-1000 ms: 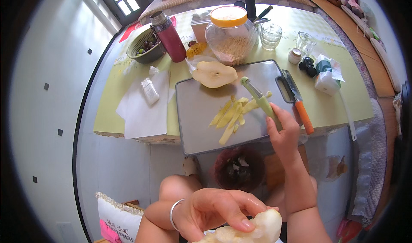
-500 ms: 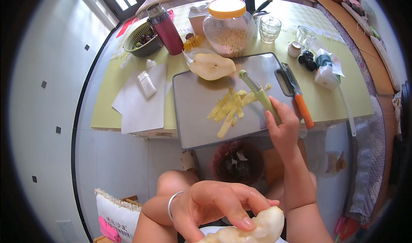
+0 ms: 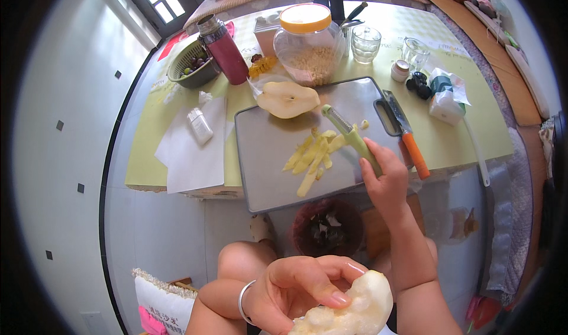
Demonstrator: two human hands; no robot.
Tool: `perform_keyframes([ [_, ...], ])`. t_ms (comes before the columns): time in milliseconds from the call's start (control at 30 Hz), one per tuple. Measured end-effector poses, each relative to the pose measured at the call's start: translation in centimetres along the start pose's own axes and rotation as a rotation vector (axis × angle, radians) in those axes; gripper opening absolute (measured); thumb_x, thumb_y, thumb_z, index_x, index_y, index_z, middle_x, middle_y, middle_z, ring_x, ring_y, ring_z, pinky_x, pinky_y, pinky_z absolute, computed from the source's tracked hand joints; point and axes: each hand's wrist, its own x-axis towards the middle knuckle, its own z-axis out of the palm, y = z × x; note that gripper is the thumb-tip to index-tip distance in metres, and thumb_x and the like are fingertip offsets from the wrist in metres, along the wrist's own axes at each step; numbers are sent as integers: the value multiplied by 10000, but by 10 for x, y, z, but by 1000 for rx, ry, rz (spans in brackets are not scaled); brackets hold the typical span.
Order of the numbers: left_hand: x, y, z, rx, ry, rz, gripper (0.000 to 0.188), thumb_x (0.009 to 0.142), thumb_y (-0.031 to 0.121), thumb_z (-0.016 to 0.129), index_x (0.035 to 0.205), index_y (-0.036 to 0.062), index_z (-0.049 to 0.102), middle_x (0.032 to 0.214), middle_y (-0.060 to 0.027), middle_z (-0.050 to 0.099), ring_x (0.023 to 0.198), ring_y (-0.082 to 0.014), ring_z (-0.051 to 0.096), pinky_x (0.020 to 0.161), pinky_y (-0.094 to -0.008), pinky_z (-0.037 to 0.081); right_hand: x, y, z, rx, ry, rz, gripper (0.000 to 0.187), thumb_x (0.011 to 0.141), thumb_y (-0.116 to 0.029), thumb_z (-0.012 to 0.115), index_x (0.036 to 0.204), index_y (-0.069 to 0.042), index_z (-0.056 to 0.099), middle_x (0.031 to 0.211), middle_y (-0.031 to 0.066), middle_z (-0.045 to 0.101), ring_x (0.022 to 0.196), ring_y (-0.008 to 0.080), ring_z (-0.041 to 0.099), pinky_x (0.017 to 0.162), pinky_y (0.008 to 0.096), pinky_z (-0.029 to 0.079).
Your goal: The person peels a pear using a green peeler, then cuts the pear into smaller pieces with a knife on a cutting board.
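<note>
Low in front of me, my left hand grips a peeled piece of pear, its pale, wet, uneven flesh facing up. A silver bangle circles that wrist. My right hand is closed round the green handle of a peeler, held above the grey cutting board near its right side. Below and left of the peeler lie several strips of peel. At the board's far edge rests an unpeeled pear half, cut face up.
An orange-handled knife lies along the board's right edge. Behind stand a jar, a maroon thermos, a basket of fruit and a glass. Papers lie left; tissues right. A bin stands below the table edge.
The pear piece in my left hand has tilted, so more of its uneven flesh shows. My right hand still holds the peeler over the board; the whole view has shifted slightly.
</note>
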Motion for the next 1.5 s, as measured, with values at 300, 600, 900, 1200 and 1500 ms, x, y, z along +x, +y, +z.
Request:
perform_keyframes([
  [300, 7, 8, 6, -39, 52, -61, 345, 880, 140, 827, 1196, 74, 705, 1341, -354, 565, 1190, -421, 634, 951, -455, 567, 0, -1, 0, -16, -33, 31, 374, 884, -107, 718, 1253, -53, 684, 911, 148, 671, 775, 340, 660, 690, 407, 535],
  [600, -6, 17, 3, -83, 337, -132, 567, 831, 219, 824, 1323, 75, 581, 1395, -332, 519, 1285, -545, 543, 1166, -598, 377, 0, -2, 1, -11, -36, 38, 376, 880, -104, 715, 1252, -55, 684, 917, 148, 675, 787, 343, 668, 692, 412, 538],
  [900, 11, 19, -51, 49, 471, -129, 742, 910, 508, 743, 1509, 200, 431, 1515, -216, 464, 1386, -488, 458, 1200, -706, 250, 2, -3, -3, -8, -38, 42, 361, 880, -104, 712, 1234, -36, 692, 970, 161, 698, 836, 355, 685, 728, 418, 548],
  [1200, 17, 20, -85, 44, 382, -139, 738, 918, 472, 746, 1518, 178, 434, 1497, -230, 488, 1379, -474, 478, 1185, -701, 278, 2, -3, -6, -18, -46, 42, 354, 886, -124, 712, 1230, -42, 693, 992, 162, 707, 859, 354, 696, 742, 426, 558],
  [1500, 17, 21, -92, 67, 342, -121, 754, 893, 507, 746, 1518, 196, 462, 1483, -206, 508, 1364, -454, 486, 1162, -708, 305, 3, -6, -11, 94, -33, 81, 368, 891, -114, 712, 1250, -39, 685, 1015, 171, 708, 887, 354, 700, 770, 414, 559],
])
